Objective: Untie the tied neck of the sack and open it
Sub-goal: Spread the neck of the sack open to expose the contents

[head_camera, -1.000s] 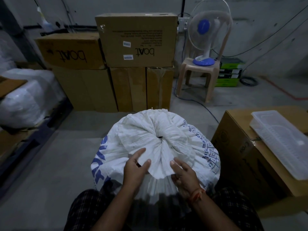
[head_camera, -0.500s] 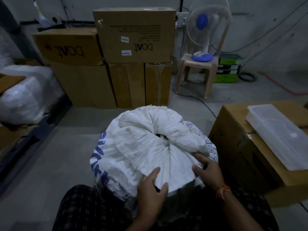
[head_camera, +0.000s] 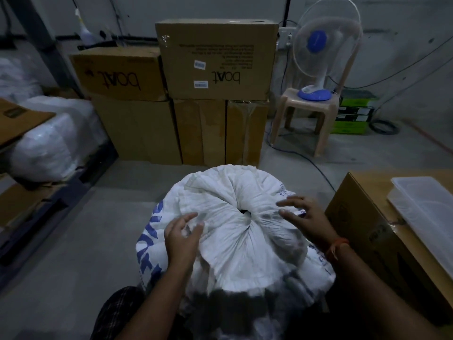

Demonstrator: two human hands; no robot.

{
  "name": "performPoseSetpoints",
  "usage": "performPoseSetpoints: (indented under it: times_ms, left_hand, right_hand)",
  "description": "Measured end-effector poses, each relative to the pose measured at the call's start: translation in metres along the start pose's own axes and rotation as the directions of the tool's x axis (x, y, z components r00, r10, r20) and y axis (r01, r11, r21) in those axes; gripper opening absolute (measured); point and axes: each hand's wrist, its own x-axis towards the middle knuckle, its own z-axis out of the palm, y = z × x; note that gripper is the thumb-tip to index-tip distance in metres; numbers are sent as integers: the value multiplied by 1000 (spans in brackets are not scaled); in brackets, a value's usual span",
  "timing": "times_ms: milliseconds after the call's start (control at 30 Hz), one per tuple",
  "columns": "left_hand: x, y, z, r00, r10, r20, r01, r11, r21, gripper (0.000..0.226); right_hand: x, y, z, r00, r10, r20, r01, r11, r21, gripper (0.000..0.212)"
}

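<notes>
Standing upright, the white woven sack [head_camera: 235, 231] points its puckered neck [head_camera: 244, 211] upward; left hand [head_camera: 181, 239] and right hand [head_camera: 306, 217] rest loose-fingered either side; stacked cartons [head_camera: 218, 60] read "boAt", inverted.

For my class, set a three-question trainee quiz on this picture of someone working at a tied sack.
1. True or false: the sack neck is fully open.
2. What stands on the plastic stool? A) fan B) bucket C) box
3. Fill in: the clear tray lies on a cardboard ____.

Key
1. False: the neck is bunched; left hand and right hand flank it.
2. A, the fan.
3. box.
</notes>
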Motion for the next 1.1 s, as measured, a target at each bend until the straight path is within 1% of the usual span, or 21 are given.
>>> performPoseSetpoints:
  times_ms: [67,100,133,167,233,267,333,400,467,533,600,700,767,800,933,1000,1100]
  left_hand:
    - [24,-7,6,993,-73,89,80,994,-72,27]
    - [32,-11,8,981,-121,150,138,985,-107,29]
    - [38,-15,11,965,-161,205,190,973,-132,32]
    - [44,-20,13,951,-183,249,226,962,-154,34]
    - [50,-23,16,933,-199,300,266,943,-199,37]
    - [53,-22,19,929,-196,316,269,941,-207,38]
    - [58,-17,23,938,-152,311,217,959,-184,39]
    - [62,-12,24,946,-96,309,144,980,-137,35]
    - [67,-9,19,953,-36,299,59,996,-70,46]
    - [74,-11,9,966,6,257,-17,999,39,61]
    - [81,-18,-2,974,29,224,-61,988,141,70]
    - [84,-27,-8,976,31,217,-92,956,277,77]
    - [83,-29,-9,975,51,218,-124,932,340,79]
    - [83,-31,-11,975,59,216,-136,923,361,80]
    - [84,-32,-24,975,110,195,-176,916,360,81]
    - [83,-30,-31,977,121,176,-171,935,312,76]
    - [78,-24,-38,979,134,154,-170,953,250,77]
  right_hand:
    - [34,9,8,987,16,161,-13,1000,-23,16]
    - [49,15,13,978,31,205,-26,999,-25,17]
    - [62,21,18,972,50,232,-55,998,15,17]
    - [72,26,24,962,86,258,-116,988,102,18]
    - [88,38,32,931,171,322,-272,914,301,21]
    - [94,42,35,908,209,363,-346,863,368,22]
    - [106,54,38,865,241,441,-432,805,407,27]
    - [118,59,37,831,211,515,-437,821,368,38]
    - [130,59,37,804,160,572,-397,861,318,47]
    - [142,58,32,824,120,554,-326,900,289,49]
    - [153,66,21,851,118,512,-282,925,256,53]
    - [163,87,-1,865,138,482,-223,967,125,60]
    - [165,99,-13,869,150,472,-186,982,29,61]
    - [166,103,-18,875,154,458,-178,984,7,61]
    - [172,117,-35,923,145,357,-144,989,-28,61]
    - [175,127,-42,939,177,295,-172,984,-42,60]
    - [177,136,-53,955,229,186,-208,970,-129,54]
